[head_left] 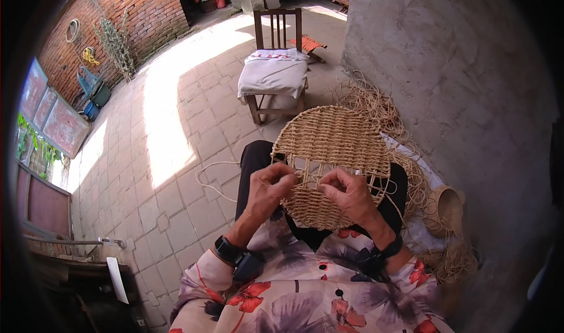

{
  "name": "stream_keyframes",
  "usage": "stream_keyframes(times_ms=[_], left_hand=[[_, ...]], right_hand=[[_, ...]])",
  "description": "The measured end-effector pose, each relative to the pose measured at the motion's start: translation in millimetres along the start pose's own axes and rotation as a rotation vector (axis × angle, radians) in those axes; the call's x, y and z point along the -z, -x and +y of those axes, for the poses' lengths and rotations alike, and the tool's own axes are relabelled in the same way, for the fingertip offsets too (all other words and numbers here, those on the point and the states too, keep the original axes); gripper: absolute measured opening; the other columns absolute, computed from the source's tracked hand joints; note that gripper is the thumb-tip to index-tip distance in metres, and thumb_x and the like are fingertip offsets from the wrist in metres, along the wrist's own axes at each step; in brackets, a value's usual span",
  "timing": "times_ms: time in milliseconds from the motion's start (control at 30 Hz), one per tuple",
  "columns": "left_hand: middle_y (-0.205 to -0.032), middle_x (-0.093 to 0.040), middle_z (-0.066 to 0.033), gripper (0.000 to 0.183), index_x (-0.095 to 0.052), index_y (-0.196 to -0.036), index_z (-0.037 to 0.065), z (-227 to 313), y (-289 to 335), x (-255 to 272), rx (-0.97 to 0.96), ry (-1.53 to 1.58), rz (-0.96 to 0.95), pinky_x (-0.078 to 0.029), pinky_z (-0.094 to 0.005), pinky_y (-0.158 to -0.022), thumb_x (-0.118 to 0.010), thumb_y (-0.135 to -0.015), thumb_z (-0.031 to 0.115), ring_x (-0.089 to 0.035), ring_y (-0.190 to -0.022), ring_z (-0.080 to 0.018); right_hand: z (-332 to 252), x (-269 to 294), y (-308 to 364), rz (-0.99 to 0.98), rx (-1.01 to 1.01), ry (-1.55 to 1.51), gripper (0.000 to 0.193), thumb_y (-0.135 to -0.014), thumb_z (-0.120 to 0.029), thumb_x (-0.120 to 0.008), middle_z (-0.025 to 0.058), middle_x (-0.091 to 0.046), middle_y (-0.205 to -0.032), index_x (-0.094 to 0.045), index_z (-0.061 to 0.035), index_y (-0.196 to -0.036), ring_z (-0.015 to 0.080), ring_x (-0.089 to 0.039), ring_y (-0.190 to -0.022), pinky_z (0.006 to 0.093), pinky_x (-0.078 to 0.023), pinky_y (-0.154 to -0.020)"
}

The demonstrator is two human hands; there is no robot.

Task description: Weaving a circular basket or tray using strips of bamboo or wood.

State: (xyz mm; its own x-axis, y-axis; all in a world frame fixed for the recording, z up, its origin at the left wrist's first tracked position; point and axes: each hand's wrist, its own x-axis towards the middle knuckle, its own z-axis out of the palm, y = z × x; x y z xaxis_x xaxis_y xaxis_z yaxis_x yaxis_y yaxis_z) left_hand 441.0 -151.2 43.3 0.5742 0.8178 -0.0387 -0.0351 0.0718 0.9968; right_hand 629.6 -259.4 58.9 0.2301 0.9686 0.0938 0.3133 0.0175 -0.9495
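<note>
On my lap lies a rounded woven panel (332, 130) of tan straw cord. Its far and near parts are tightly woven, and between them runs an open gap crossed by bare cords (315, 170). At the left of this gap, my left hand (271, 187) is closed in a pinch on cord. My right hand (351, 197) pinches cord at the gap's near edge, with its fingers curled over the near woven part. The exact strands between my fingertips are too small to make out. A loose pale cord (202, 177) loops out past my left knee.
Heaps of loose straw cord (370, 104) lie along the grey wall (452, 80) at my right. A tan rounded container (445, 209) sits among them. Ahead stands a wooden chair (278, 33) with a white cloth (273, 77), beside a folding stool (309, 44) with an orange seat.
</note>
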Motion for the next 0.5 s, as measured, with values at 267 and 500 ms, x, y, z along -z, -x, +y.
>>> stream_keyframes(times_ms=[267, 500], left_hand=[[-0.08, -0.066, -0.0028, 0.013, -0.065, -0.09, 0.004, -6, -2, 25, 0.162, 0.276, 0.009, -0.054, -0.0244, -0.061, -0.063, -0.093, 0.016, -0.062, -0.061, -0.0095], [-0.084, -0.067, -0.0038, 0.015, -0.065, -0.094, 0.003, -5, -5, 22, 0.194, 0.144, -0.079, -0.055, -0.0242, -0.064, -0.063, -0.094, 0.018, -0.065, -0.068, -0.0099]], right_hand=[[15, -15, -20, 0.066, 0.464, 0.493, 0.009, -0.082, -0.005, -0.07, 0.0105, -0.063, -0.084, -0.064, -0.0052, -0.09, 0.029, -0.066, -0.073, 0.0384, -0.051, -0.061], [26, -29, -29, 0.032, 0.472, 0.423, 0.011, -0.081, -0.001, -0.067, 0.0119, -0.061, -0.088, -0.063, -0.0034, -0.091, 0.0325, -0.066, -0.078, 0.0409, -0.051, -0.067]])
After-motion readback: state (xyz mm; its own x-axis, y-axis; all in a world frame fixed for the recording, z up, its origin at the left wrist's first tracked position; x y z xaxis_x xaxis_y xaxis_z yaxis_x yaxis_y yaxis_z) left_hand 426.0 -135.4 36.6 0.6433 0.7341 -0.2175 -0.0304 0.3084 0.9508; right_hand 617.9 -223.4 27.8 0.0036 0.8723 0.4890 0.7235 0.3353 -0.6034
